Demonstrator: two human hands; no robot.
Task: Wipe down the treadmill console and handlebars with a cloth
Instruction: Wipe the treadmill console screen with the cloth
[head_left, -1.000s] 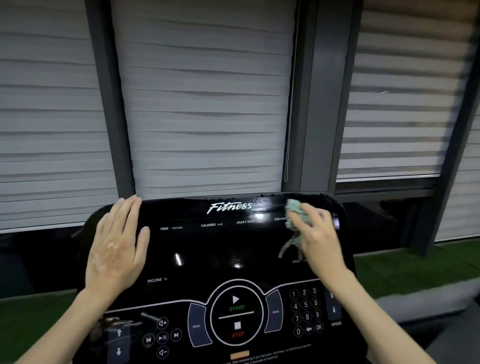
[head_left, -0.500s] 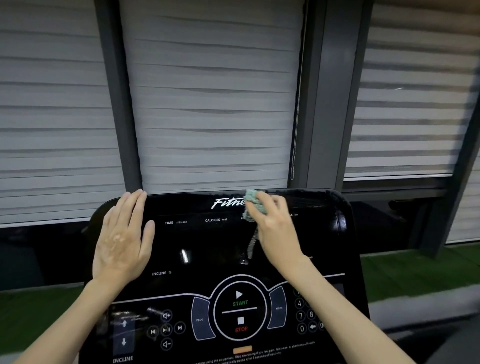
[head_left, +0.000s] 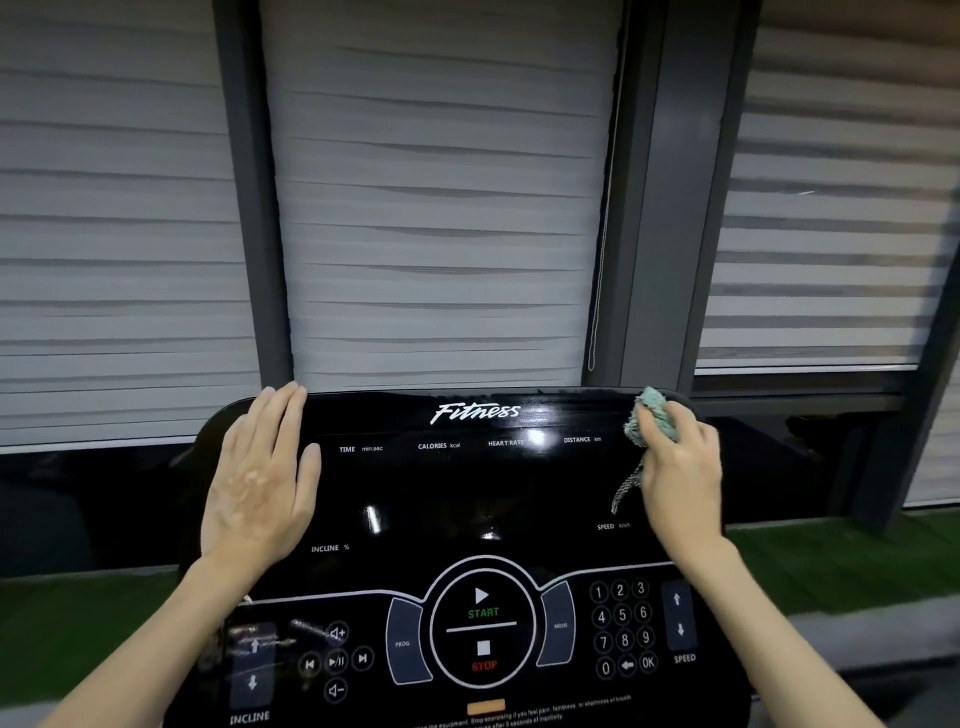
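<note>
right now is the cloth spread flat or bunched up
Bunched up: the right hand grips the green cloth as a wad at the top right corner of the console, a loose end dangling below.

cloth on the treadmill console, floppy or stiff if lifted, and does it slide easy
Probably floppy: the cloth is bunched in the right hand with a loose tail hanging below. Likely light, as it crumples small. It should glide easily on the glossy treadmill console.
</note>
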